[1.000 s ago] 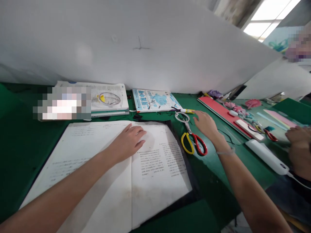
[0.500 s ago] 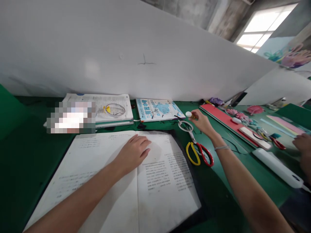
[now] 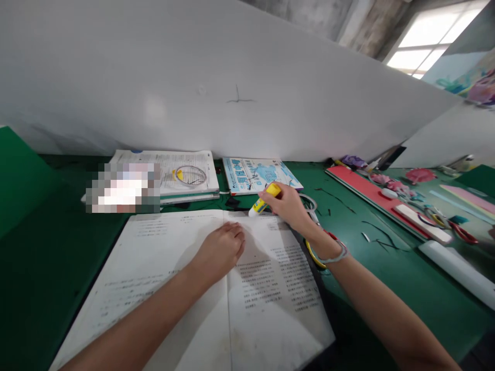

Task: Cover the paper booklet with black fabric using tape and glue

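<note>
An open book (image 3: 185,309) with printed pages lies on the green table. My left hand (image 3: 222,247) rests near its centre fold, the fingers curled together; whether anything is under them is hidden. My right hand (image 3: 288,206) grips a yellow glue stick (image 3: 265,200), tilted with its white end low over the top of the right page. Behind my right wrist, scissors (image 3: 315,255) with yellow and red handles and a roll of tape (image 3: 309,202) are partly covered.
Papers and books (image 3: 193,180) are stacked at the back left, beside a blue and white booklet (image 3: 255,175). To the right are a long red box (image 3: 367,196), a white bar (image 3: 460,268), pink flowers and other scissors. A pale wall stands behind.
My right hand has moved left from above the tape to the book's top edge, bringing the glue stick along. My left hand's fingers have drawn in. The view has shifted slightly.
</note>
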`<action>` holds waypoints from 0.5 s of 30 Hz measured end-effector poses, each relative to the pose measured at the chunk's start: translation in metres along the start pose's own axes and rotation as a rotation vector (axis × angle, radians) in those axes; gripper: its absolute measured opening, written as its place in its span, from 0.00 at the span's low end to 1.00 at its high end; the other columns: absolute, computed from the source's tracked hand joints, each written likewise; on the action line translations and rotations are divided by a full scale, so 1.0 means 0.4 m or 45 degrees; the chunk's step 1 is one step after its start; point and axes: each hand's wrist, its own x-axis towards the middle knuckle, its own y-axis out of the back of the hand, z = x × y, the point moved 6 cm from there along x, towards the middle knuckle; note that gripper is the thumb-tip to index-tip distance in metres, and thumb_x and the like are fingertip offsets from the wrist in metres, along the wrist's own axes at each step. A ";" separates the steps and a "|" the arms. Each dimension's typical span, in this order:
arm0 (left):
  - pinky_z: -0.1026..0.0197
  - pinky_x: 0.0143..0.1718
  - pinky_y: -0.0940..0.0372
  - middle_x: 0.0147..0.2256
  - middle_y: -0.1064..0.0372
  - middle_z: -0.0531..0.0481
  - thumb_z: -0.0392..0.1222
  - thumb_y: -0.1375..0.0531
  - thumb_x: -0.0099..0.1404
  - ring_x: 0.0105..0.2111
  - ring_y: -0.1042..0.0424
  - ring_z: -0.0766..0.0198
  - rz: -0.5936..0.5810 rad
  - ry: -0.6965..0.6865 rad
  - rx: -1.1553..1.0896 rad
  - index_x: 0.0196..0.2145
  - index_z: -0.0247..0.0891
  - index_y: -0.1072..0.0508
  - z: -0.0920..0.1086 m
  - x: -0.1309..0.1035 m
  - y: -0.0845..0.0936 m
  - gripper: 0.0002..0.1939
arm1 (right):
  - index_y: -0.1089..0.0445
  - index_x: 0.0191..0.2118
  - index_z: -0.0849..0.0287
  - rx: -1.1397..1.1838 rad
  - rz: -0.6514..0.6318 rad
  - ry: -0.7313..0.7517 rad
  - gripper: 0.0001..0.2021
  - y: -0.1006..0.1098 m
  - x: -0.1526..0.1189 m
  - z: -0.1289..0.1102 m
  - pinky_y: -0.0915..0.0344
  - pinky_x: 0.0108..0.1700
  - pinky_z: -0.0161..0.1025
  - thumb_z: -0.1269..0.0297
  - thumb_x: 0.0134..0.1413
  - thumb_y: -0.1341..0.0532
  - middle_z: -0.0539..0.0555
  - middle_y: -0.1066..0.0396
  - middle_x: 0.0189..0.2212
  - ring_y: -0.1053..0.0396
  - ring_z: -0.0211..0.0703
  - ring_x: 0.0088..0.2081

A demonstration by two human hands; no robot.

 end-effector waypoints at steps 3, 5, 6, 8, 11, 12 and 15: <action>0.55 0.56 0.38 0.42 0.24 0.41 0.34 0.49 0.68 0.47 0.27 0.57 -0.014 -0.005 -0.023 0.40 0.31 0.25 0.001 0.002 0.001 0.13 | 0.41 0.24 0.57 -0.255 0.034 0.063 0.12 -0.056 0.015 0.003 0.49 0.25 0.34 0.57 0.49 0.39 0.44 0.43 0.16 0.45 0.34 0.20; 0.55 0.56 0.38 0.41 0.24 0.42 0.34 0.50 0.68 0.47 0.27 0.58 -0.019 -0.001 -0.054 0.40 0.33 0.25 0.001 0.002 0.000 0.14 | 0.43 0.24 0.56 -0.292 0.025 0.080 0.12 -0.085 0.024 0.002 0.48 0.26 0.34 0.57 0.50 0.41 0.45 0.42 0.16 0.44 0.35 0.21; 0.54 0.56 0.38 0.41 0.24 0.42 0.34 0.50 0.68 0.47 0.27 0.58 -0.016 0.004 -0.072 0.41 0.34 0.25 0.000 0.001 -0.001 0.14 | 0.43 0.24 0.56 -0.293 0.019 0.085 0.12 -0.095 0.027 0.001 0.48 0.26 0.34 0.57 0.50 0.41 0.45 0.42 0.17 0.43 0.36 0.21; 0.53 0.56 0.38 0.42 0.24 0.42 0.34 0.51 0.69 0.48 0.27 0.58 -0.004 0.015 -0.105 0.42 0.35 0.25 -0.001 0.000 -0.001 0.14 | 0.43 0.25 0.55 -0.281 -0.001 0.086 0.12 -0.111 0.033 -0.001 0.48 0.26 0.34 0.56 0.51 0.42 0.46 0.40 0.18 0.41 0.37 0.22; 0.52 0.54 0.37 0.43 0.24 0.41 0.35 0.51 0.68 0.47 0.27 0.57 0.020 0.016 -0.119 0.43 0.35 0.25 -0.001 -0.001 -0.001 0.15 | 0.44 0.26 0.55 -0.272 -0.040 0.089 0.12 -0.128 0.035 -0.003 0.48 0.26 0.33 0.56 0.52 0.42 0.46 0.40 0.19 0.39 0.37 0.23; 0.52 0.54 0.36 0.43 0.24 0.41 0.35 0.51 0.68 0.47 0.27 0.57 0.027 0.016 -0.117 0.43 0.35 0.25 -0.001 -0.001 0.000 0.15 | 0.44 0.26 0.55 -0.276 -0.048 0.096 0.12 -0.133 0.034 -0.004 0.48 0.27 0.33 0.56 0.51 0.41 0.46 0.40 0.19 0.39 0.37 0.23; 0.52 0.54 0.36 0.42 0.24 0.40 0.34 0.51 0.68 0.45 0.26 0.57 0.018 0.015 -0.079 0.42 0.33 0.25 0.001 0.001 0.000 0.15 | 0.45 0.26 0.55 -0.310 -0.065 0.122 0.13 -0.143 0.031 -0.008 0.49 0.27 0.33 0.56 0.52 0.41 0.45 0.41 0.19 0.42 0.36 0.23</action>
